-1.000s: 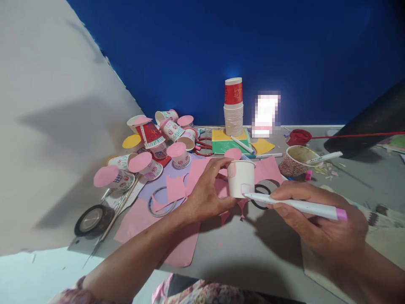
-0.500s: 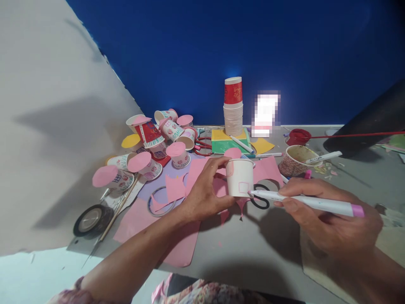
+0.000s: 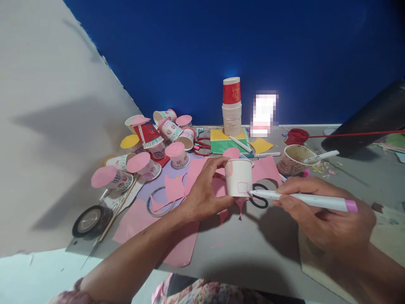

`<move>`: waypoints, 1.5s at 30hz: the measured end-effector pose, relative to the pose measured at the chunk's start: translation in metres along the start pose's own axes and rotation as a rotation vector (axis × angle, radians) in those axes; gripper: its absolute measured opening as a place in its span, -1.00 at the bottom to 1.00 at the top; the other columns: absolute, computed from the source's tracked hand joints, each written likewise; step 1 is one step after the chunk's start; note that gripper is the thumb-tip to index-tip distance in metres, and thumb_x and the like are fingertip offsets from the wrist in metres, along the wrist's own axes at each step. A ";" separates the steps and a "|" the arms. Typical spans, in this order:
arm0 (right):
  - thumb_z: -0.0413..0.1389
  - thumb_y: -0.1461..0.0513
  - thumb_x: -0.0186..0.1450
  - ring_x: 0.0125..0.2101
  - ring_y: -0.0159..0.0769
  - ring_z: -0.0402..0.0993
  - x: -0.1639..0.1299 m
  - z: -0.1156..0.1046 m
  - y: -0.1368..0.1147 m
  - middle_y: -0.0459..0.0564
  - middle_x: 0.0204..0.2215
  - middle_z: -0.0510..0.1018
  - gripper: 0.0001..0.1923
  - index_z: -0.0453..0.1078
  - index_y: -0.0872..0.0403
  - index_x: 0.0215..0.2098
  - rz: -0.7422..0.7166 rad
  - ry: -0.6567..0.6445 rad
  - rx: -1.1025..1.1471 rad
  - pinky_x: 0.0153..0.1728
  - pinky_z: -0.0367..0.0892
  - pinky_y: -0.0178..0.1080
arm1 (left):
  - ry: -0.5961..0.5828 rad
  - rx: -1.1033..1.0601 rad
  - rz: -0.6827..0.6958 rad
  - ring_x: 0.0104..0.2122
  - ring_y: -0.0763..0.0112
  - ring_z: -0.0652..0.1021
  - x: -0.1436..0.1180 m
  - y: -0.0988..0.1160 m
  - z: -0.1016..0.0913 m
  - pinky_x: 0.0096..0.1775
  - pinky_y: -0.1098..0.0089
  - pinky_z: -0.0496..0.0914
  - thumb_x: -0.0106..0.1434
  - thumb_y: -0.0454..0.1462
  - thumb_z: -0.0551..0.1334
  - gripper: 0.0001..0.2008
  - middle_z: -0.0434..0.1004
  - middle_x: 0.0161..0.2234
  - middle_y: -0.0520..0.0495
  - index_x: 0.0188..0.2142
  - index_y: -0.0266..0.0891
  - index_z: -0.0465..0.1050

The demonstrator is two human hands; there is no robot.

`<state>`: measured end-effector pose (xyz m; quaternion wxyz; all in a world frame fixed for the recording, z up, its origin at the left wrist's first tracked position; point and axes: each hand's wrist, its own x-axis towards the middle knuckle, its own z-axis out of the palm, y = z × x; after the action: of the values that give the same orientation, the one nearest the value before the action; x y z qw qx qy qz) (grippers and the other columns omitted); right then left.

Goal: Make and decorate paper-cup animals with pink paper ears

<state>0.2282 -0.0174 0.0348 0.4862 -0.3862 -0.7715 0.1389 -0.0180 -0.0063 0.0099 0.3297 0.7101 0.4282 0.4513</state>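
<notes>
A cup (image 3: 239, 176) clamped in left grip (image 3: 207, 192) partly hides pink paper (image 3: 267, 168) and scissors (image 3: 260, 207); right grip (image 3: 332, 219) clamps a marker (image 3: 325, 202).

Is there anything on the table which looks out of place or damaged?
At left, a red cup leans askew among the decorated cups, while the cup stack stands upright. At right, small scraps lie scattered beside the patterned cup. The white cup in the left hand shows no visible damage.

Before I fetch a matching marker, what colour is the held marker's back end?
Purplish pink on the marker's back end, clear in the head view.
</notes>
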 end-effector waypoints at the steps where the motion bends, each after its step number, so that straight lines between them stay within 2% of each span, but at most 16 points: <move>1: 0.23 0.22 0.33 -0.62 -0.39 0.51 -0.001 0.000 0.000 -0.22 -0.47 0.67 -0.94 0.53 -0.12 -0.30 -0.002 0.005 -0.002 -0.55 0.48 -0.37 | -0.001 0.001 0.001 0.17 0.08 0.46 0.000 0.000 0.000 0.08 0.12 0.49 0.07 -0.31 0.45 -0.31 0.37 0.20 -0.21 0.18 -0.07 0.29; 8: 0.22 0.24 0.34 -0.75 -0.48 0.23 0.001 0.000 -0.001 -0.29 -0.49 0.64 -0.92 0.51 -0.12 -0.30 -0.015 0.008 -0.009 -0.50 0.49 -0.39 | -0.001 -0.009 0.002 0.17 0.07 0.46 0.000 0.000 0.001 0.07 0.12 0.49 0.07 -0.33 0.45 -0.30 0.36 0.20 -0.21 0.19 -0.09 0.28; 15: 0.22 0.26 0.34 -0.76 -0.50 0.20 0.001 -0.001 -0.002 -0.28 -0.47 0.66 -0.92 0.51 -0.10 -0.28 -0.028 0.001 -0.007 -0.47 0.51 -0.38 | -0.001 -0.001 0.011 0.18 0.07 0.46 0.000 -0.001 0.001 0.08 0.11 0.48 0.07 -0.32 0.45 -0.30 0.37 0.21 -0.21 0.19 -0.08 0.28; 19: 0.20 0.26 0.35 -0.72 -0.47 0.33 0.002 0.001 -0.002 -0.26 -0.48 0.66 -0.91 0.50 -0.09 -0.30 -0.038 -0.010 -0.003 -0.49 0.50 -0.39 | -0.004 0.020 0.004 0.19 0.05 0.45 -0.001 0.000 0.001 0.09 0.10 0.48 0.06 -0.33 0.45 -0.28 0.36 0.22 -0.22 0.19 -0.08 0.28; 22: 0.21 0.25 0.35 -0.58 -0.43 0.53 0.002 0.002 -0.001 -0.25 -0.45 0.68 -0.92 0.51 -0.10 -0.29 -0.048 0.013 -0.001 -0.44 0.52 -0.41 | -0.006 0.069 0.022 0.18 0.05 0.45 -0.001 -0.001 0.001 0.08 0.10 0.48 0.06 -0.34 0.46 -0.28 0.37 0.20 -0.22 0.19 -0.09 0.28; 25: 0.21 0.24 0.37 -0.49 -0.40 0.62 0.001 0.002 0.000 -0.22 -0.42 0.70 -0.93 0.52 -0.09 -0.24 -0.060 -0.007 -0.001 -0.40 0.54 -0.42 | -0.006 0.123 0.071 0.16 0.07 0.45 -0.003 -0.004 0.002 0.09 0.09 0.46 0.04 -0.38 0.45 -0.25 0.37 0.19 -0.19 0.20 -0.07 0.27; 33: 0.18 0.24 0.39 -0.50 -0.37 0.65 0.004 0.004 -0.001 -0.09 -0.43 0.72 -0.94 0.51 0.01 -0.26 -0.184 -0.051 -0.024 -0.40 0.55 -0.40 | -0.014 0.156 0.122 0.17 0.05 0.43 -0.004 -0.007 0.005 0.10 0.07 0.46 0.03 -0.41 0.40 -0.24 0.38 0.18 -0.18 0.22 -0.07 0.26; 40: 0.18 0.24 0.39 -0.46 -0.35 0.67 0.004 0.002 -0.001 -0.16 -0.45 0.70 -0.93 0.48 -0.04 -0.28 -0.119 -0.035 -0.063 -0.39 0.54 -0.38 | -0.002 0.118 0.073 0.18 0.05 0.43 -0.004 -0.004 0.003 0.10 0.07 0.47 0.07 -0.37 0.43 -0.27 0.37 0.19 -0.20 0.21 -0.05 0.27; 45: 0.17 0.23 0.38 -0.54 -0.40 0.60 0.004 0.001 -0.001 -0.21 -0.50 0.67 -0.90 0.48 -0.05 -0.32 -0.093 -0.011 -0.090 -0.44 0.51 -0.39 | -0.006 0.106 0.052 0.18 0.05 0.44 -0.004 -0.002 0.003 0.09 0.06 0.47 0.06 -0.37 0.43 -0.27 0.37 0.19 -0.21 0.21 -0.06 0.27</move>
<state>0.2260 -0.0146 0.0377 0.4701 -0.3706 -0.7967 0.0833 -0.0169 -0.0090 0.0058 0.2809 0.7388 0.4321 0.4343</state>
